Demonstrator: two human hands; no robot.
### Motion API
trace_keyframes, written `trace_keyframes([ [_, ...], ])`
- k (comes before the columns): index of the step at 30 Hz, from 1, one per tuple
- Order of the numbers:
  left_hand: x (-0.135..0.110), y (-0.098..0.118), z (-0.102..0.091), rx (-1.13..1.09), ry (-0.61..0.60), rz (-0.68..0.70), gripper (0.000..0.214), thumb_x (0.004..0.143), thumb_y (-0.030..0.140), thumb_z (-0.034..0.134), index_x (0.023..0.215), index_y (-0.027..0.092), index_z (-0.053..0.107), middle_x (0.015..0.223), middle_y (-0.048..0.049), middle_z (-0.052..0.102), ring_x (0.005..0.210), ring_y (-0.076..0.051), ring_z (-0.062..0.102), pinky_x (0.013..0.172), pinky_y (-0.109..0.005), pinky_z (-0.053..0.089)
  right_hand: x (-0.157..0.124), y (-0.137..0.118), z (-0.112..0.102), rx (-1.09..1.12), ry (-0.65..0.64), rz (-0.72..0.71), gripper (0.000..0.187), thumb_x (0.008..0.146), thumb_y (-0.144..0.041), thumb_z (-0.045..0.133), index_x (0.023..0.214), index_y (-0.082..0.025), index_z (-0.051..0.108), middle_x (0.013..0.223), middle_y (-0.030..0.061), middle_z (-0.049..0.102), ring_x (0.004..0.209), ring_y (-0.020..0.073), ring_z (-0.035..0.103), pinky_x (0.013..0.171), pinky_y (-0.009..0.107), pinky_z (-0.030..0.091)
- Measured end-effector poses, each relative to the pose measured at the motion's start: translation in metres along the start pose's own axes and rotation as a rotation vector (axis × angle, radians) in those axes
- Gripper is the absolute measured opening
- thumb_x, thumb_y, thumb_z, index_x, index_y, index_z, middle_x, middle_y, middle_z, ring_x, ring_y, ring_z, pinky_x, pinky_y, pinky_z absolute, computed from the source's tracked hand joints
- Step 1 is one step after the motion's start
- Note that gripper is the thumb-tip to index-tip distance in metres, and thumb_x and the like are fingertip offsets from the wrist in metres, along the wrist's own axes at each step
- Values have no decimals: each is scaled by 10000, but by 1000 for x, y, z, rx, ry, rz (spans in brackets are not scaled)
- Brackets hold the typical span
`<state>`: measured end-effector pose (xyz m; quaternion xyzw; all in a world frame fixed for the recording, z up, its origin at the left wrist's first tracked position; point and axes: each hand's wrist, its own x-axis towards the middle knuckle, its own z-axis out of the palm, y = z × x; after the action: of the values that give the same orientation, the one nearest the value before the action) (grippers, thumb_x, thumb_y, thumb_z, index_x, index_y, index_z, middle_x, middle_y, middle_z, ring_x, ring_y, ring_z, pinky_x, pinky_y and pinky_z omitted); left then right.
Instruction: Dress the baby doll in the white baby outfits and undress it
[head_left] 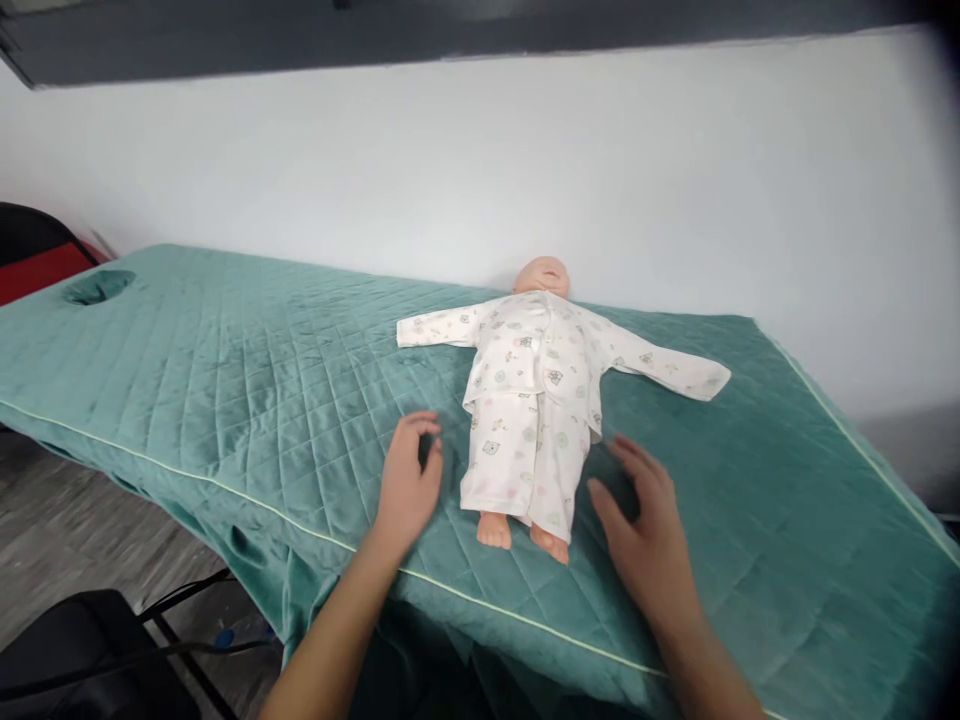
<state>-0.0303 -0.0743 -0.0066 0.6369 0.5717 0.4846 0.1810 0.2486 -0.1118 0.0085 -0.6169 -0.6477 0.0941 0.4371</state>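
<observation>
A baby doll (534,400) lies on its back on a green quilted table (247,380), head toward the wall, arms spread wide. It wears a white printed top and trousers, and its bare feet point at me. My left hand (409,480) hovers just left of the doll's legs, fingers apart and slightly curled, holding nothing. My right hand (649,535) is just right of the legs, fingers spread, also empty. Neither hand touches the doll.
A white wall runs close behind the doll's head. The table has a face hole (97,288) at its far left end. A red and black object (37,262) stands beyond that end. Something dark (82,650) sits on the floor at lower left.
</observation>
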Motion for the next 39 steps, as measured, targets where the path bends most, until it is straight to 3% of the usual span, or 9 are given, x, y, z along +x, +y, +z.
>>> trace_keyframes([
  [3, -44, 14, -8, 74, -76, 59, 264, 930, 203, 532, 1189, 252, 536, 1327, -116, 614, 1269, -244, 604, 1111, -495, 489, -41, -34, 0, 64, -62, -32, 360, 948, -318, 606, 1305, -276, 578, 1456, 107, 532, 1352, 302, 527, 1102, 554, 469],
  [7, -66, 24, -10, 234, -194, 191, 366, 898, 234, 608, 1250, 262, 512, 1361, -118, 616, 1370, -275, 538, 1253, -609, 289, -57, -60, 6, 53, -67, -61, 349, 963, -306, 594, 1310, -303, 556, 1483, 100, 504, 1404, 323, 485, 1059, 548, 516],
  [12, -63, 28, -5, 271, -170, 191, 209, 928, 254, 575, 1136, 276, 569, 1294, -94, 658, 1310, -258, 589, 1236, -608, 328, -48, -73, 20, -156, -138, -173, 295, 970, -349, 562, 1260, -300, 566, 1551, 113, 444, 1499, 415, 327, 1028, 675, 483],
  [18, -67, 28, 2, 271, -77, 201, 208, 926, 187, 553, 1080, 308, 625, 1215, -65, 701, 1175, -252, 657, 1182, -606, 398, -38, -81, 35, -327, -135, -149, 160, 975, -357, 524, 982, -221, 608, 1547, 152, 467, 1464, 503, 350, 995, 741, 446],
  [26, -70, 27, -2, 236, -68, 225, 179, 957, 189, 529, 1063, 278, 642, 1137, -42, 734, 1096, -205, 684, 1163, -534, 424, -33, -86, 40, -341, -131, -136, 153, 964, -321, 549, 942, -220, 662, 1572, 102, 470, 1488, 495, 314, 1029, 739, 422],
  [39, -72, 25, -1, 192, -21, 232, 135, 953, 165, 539, 999, 249, 634, 1053, -21, 750, 1015, -173, 696, 1134, -483, 437, -32, -77, 36, -300, -55, -174, 74, 933, -235, 548, 899, -230, 614, 1501, 80, 550, 1454, 411, 411, 1068, 659, 428],
])
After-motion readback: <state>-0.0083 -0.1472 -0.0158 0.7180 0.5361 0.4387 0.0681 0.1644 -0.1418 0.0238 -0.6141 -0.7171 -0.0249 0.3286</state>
